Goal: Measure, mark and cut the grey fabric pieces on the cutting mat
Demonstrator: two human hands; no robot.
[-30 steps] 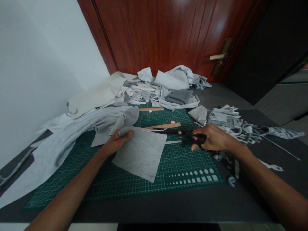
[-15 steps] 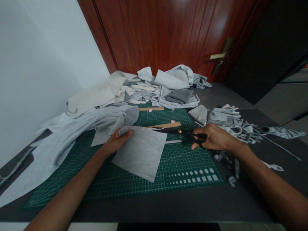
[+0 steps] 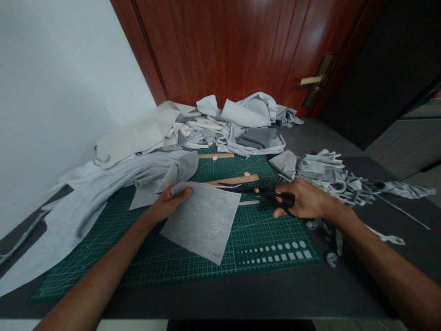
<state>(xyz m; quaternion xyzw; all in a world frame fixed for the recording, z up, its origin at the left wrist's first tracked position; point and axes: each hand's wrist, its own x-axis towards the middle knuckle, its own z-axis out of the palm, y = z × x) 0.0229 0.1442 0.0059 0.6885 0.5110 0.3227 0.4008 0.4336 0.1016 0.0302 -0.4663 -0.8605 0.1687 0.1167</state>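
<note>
Our left hand (image 3: 167, 203) pinches a square grey cloth (image 3: 203, 225), likely light, limp, best corner-held; our right hand (image 3: 305, 197) curls tightly round black metal scissors (image 3: 257, 190)

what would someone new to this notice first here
Probably the gray cloth square in the left hand, held over the green cutting mat, with black scissors in the right hand at its far edge. At the mat's far end, pale fabric pieces lie heaped before a glossy red-brown door.
</note>
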